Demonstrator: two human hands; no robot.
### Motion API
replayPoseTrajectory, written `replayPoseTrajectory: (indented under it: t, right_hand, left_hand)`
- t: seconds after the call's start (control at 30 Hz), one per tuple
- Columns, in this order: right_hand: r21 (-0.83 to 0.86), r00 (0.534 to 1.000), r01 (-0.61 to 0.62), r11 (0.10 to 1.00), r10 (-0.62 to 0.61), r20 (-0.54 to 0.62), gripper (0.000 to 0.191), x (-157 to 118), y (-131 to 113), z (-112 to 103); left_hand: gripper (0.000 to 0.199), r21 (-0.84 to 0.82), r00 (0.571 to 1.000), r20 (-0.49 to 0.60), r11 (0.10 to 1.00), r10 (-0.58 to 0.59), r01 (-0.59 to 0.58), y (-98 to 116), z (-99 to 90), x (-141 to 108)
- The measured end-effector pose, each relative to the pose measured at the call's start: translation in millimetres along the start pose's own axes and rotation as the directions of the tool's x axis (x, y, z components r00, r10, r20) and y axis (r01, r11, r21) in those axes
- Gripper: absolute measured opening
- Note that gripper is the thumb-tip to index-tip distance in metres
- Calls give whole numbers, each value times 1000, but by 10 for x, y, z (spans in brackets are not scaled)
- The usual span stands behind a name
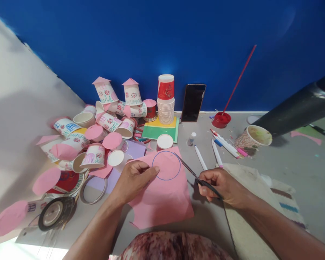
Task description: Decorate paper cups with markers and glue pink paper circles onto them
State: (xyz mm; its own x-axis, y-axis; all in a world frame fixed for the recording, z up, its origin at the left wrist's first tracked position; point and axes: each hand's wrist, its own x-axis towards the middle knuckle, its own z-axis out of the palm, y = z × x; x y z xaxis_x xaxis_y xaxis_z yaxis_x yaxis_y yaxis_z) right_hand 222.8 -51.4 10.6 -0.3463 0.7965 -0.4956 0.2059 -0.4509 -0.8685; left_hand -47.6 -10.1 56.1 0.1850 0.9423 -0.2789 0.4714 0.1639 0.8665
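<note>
A sheet of pink paper (168, 202) with a blue circle drawn near its top lies in front of me, raised a little off the table. My left hand (137, 178) pinches it at the left side of the circle, thumb on top. In my right hand (218, 184) are black-handled scissors (191, 169), their blades pointing up and left at the paper's upper right edge, just right of the circle. The blades look nearly closed; whether they touch the paper I cannot tell.
Decorated paper cups (93, 156) with pink tops are heaped at the left. Behind the paper stand a stack of cups (166, 108) and a phone (193, 103). Markers (200, 157), a patterned cup (253, 139) and a cream cloth (241, 177) lie to the right.
</note>
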Motion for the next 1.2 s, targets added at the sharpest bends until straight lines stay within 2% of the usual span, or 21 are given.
replayPoseTrajectory:
  t: [0.27,0.73,1.03,1.2]
  right_hand:
    - [7,1000,-14,1000,14,-9,56,-5,1,-4]
    - [-10,999,16,1000,-16,-41,54,-20,21,3]
    - [-73,1000,20,997,-20,6,43,-17,64,-36]
    - [-54,1000,17,998,-16,16,42,-17,60,-46]
  left_hand:
    - [53,46,998,49,999,26,-29,-40,-53,22]
    - [52,99,996,65,993,62,-69,-59,-106,17]
    - [53,134,991,115,987,74,-89,-74,-103,13]
    - [52,154,989,117,982,95,-113,-69,-85,7]
